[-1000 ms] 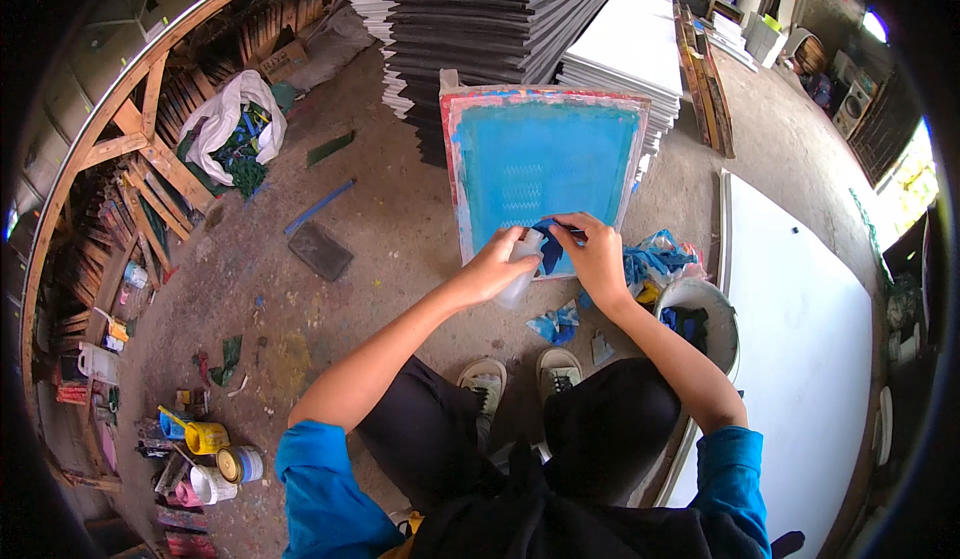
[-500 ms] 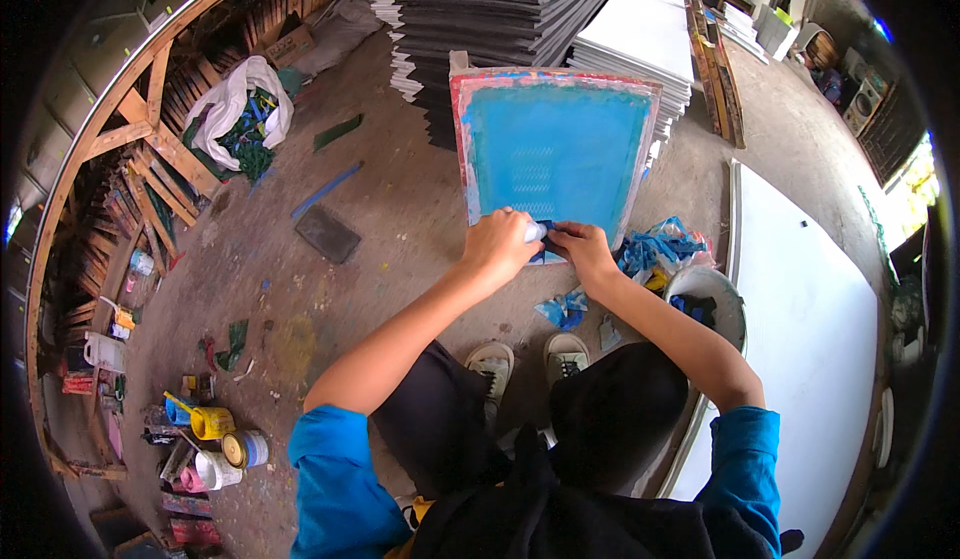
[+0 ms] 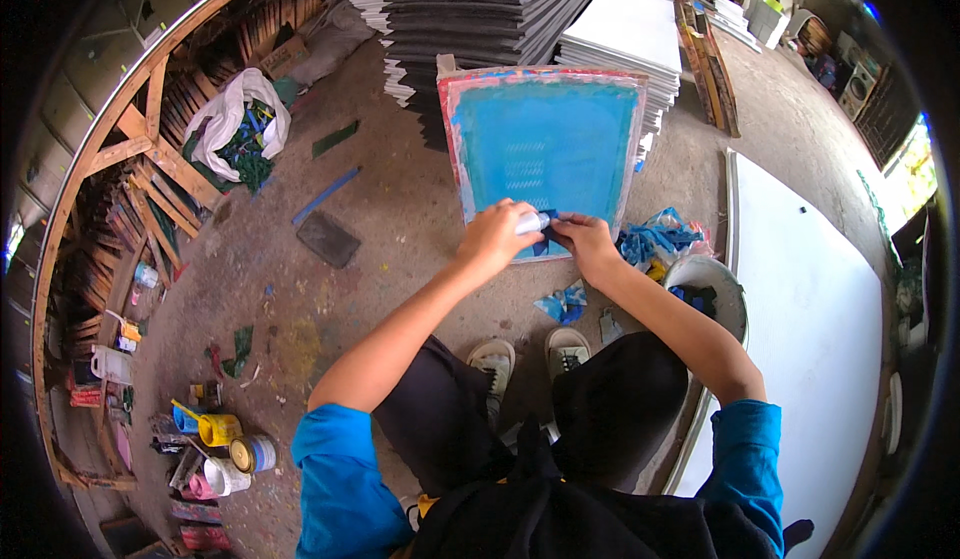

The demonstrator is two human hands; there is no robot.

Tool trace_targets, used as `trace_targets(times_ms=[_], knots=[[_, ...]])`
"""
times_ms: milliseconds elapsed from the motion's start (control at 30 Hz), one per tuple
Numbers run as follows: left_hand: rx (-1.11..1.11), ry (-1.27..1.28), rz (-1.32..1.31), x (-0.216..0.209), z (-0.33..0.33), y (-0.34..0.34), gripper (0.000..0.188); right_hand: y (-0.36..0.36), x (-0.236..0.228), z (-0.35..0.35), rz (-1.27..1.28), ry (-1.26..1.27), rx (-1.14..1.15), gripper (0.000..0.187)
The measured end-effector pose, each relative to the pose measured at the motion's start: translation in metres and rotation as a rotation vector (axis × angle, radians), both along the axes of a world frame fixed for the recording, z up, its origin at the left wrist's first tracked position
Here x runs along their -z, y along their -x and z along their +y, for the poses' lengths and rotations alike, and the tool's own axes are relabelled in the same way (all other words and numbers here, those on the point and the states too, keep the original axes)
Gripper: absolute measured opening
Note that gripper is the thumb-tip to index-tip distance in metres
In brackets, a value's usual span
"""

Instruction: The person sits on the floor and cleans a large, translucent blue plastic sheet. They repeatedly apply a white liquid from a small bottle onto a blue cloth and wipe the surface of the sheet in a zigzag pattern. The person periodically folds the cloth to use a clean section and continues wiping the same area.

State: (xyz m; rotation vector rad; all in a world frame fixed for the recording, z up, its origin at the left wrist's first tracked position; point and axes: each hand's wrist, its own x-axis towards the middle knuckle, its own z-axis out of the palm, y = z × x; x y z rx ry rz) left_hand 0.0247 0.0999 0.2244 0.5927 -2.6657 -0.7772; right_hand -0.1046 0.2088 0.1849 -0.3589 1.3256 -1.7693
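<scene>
head view: both hands have moved up to the lower edge of the blue screen point(image 3: 545, 144), which leans on a stack. left hand point(image 3: 497, 236) grips a white tube point(image 3: 530, 223); right hand point(image 3: 585, 241) pinches its tip.

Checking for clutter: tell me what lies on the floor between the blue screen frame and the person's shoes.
Head view: between the screen frame and the shoes lies a small crumpled blue scrap on bare, paint-stained floor.

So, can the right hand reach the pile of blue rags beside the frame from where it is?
Probably yes. The right hand is near the blue rags, and nothing lies between them.
</scene>
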Motion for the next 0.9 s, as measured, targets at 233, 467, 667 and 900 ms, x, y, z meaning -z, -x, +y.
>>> trace_targets(times_ms=[233,467,667,900], knots=[[0.035,-0.335,0.299,0.021,-0.045,0.003,0.046,0.012,-0.02,0.005,-0.126,0.14,0.038,0.01],[0.202,-0.369,0.106,0.08,-0.043,0.03,0.032,0.039,0.074,0.0,-0.085,-0.063,0.034,0.011],[0.168,-0.244,-0.024,0.206,-0.031,0.041,0.032,0.03,0.203,0.001,-0.078,-0.373,0.078,0.019],[0.178,-0.093,-0.101,0.262,-0.023,0.043,0.036,0.03,0.252,-0.005,-0.049,-0.474,0.007,0.022]])
